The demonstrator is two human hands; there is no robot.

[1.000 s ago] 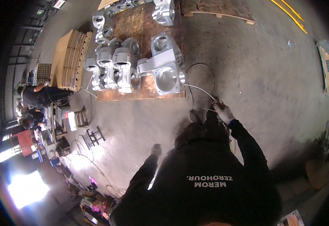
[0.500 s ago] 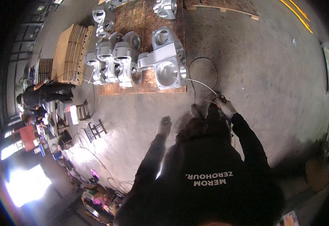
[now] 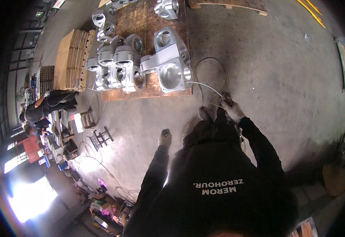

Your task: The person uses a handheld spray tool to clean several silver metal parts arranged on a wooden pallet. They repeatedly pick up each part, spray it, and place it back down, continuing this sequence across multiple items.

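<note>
My right hand, in a glove with a pale back and dark fingers, is closed round an air blow gun, mostly hidden by the fingers. Its long thin curved tube reaches left to a large silver metal housing. This casting has wide round bores and lies at the near right corner of a brown wooden board. My gloved left hand hangs over the floor, apart from the castings. Its fingers are curled in, and nothing shows in them.
Several more silver castings crowd the board's left part; another casting lies farther back. A thin hose loops on the floor. Flat cardboard is stacked at the left, near a bent-over co-worker. A small black stool stands left.
My left hand has moved a little left and lower in view. The right hand keeps its hold on the air blow gun, the tube still at the housing. The view has shifted slightly.
</note>
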